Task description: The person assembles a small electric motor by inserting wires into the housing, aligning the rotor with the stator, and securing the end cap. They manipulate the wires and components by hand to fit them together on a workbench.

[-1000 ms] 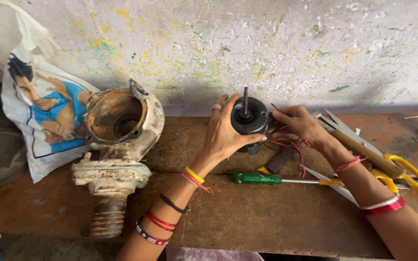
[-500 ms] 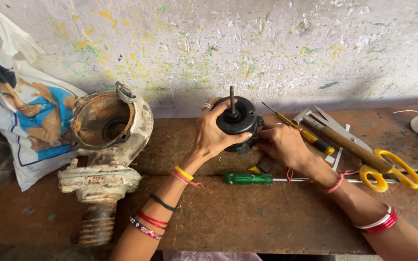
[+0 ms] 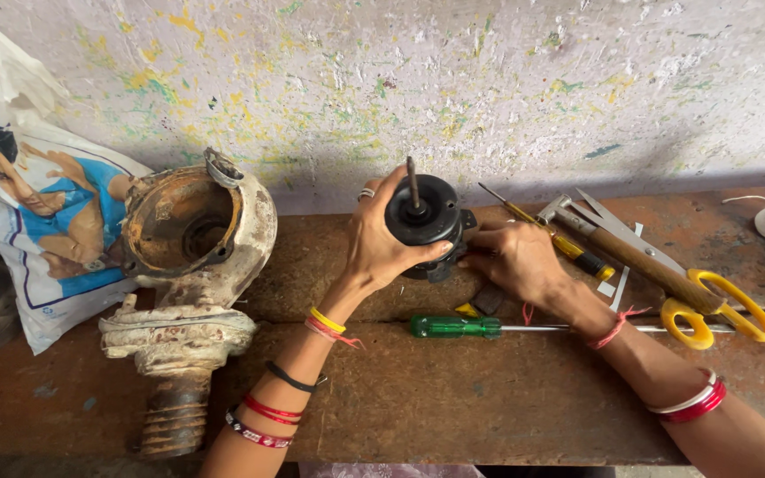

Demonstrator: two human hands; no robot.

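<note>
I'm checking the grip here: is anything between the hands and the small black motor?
Nothing visible. The left hand wraps the black motor directly, and the right hand touches its lower right side.

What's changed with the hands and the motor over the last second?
The right hand came down from the motor's top edge to its lower right side. The left hand kept its grip on the small black motor, shaft up. Green screwdriver, scissors and rusty pump housing stayed put.
</note>
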